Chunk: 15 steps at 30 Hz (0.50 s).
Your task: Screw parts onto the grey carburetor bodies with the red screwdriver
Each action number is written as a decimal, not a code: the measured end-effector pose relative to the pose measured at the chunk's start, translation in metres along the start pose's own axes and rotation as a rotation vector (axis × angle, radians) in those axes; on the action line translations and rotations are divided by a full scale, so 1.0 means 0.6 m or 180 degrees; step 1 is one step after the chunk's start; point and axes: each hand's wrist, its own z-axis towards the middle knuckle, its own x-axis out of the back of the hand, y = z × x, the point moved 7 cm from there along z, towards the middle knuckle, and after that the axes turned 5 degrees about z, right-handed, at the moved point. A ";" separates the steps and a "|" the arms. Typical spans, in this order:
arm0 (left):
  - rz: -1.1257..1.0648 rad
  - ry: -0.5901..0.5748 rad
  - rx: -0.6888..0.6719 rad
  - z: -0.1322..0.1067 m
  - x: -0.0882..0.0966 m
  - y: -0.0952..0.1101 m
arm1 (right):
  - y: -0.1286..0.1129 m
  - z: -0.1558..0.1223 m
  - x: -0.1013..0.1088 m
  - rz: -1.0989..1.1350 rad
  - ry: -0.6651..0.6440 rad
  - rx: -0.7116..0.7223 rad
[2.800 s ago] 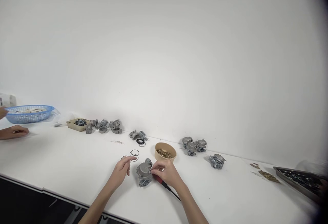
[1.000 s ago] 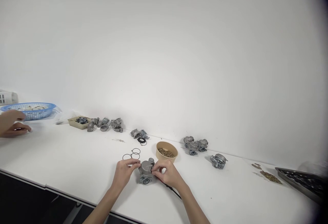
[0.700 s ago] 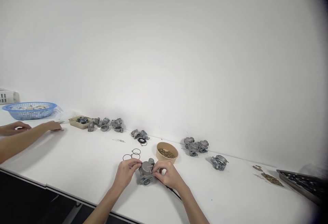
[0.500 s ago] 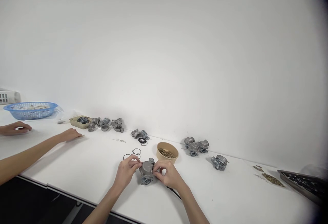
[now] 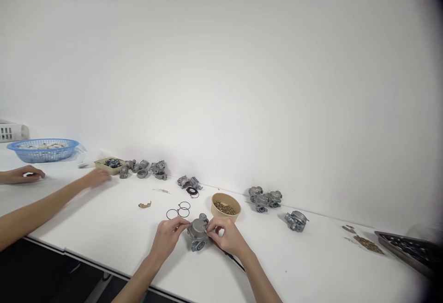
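A grey metal carburetor point(image 5: 198, 229) stands on the white table in front of me. My left hand point(image 5: 168, 236) pinches at the left edge of its round cover, thumb and finger closed. At the cover's right edge my right hand point(image 5: 226, 234) is closed in a pinch; whatever is between its fingertips is too small to make out. Under my right hand lies a thin tool with a dark shaft point(image 5: 234, 260), partly hidden. Several thin black rings point(image 5: 183, 211) lie just beyond my left hand. A tan bowl point(image 5: 226, 200) of small brass-coloured screws stands behind the carburetor.
More carburetors point(image 5: 262, 199) stand along the wall, one carburetor point(image 5: 296, 221) apart at right. A brass-coloured bracket point(image 5: 145, 205) lies left of the rings. A co-worker's hand point(image 5: 97, 178) is near a tray point(image 5: 109, 165). Beyond are a blue basket point(image 5: 44, 149) and a dark tray point(image 5: 404, 252).
A brass-coloured bracket now lies on the table left of the rings. The co-worker's nearer hand has drawn back slightly and is blurred. My left hand has shifted slightly lower at the carburetor.
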 end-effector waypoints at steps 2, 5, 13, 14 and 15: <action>0.0149 0.0076 -0.0235 -0.004 0.000 0.005 | 0.003 0.000 0.000 -0.0015 0.0026 -0.0025; 0.0234 0.0159 -0.0520 -0.008 -0.003 0.010 | 0.005 -0.001 0.000 -0.0055 0.0055 -0.0048; 0.0027 -0.0046 -0.0364 -0.010 -0.005 0.015 | -0.003 0.002 0.005 0.0111 0.0110 -0.0232; -0.0023 -0.0111 -0.0317 -0.010 -0.005 0.017 | 0.000 0.003 0.009 0.0160 0.0181 -0.0294; -0.0051 -0.0170 -0.0280 -0.011 -0.006 0.018 | 0.005 0.003 0.014 0.0142 0.0264 -0.0350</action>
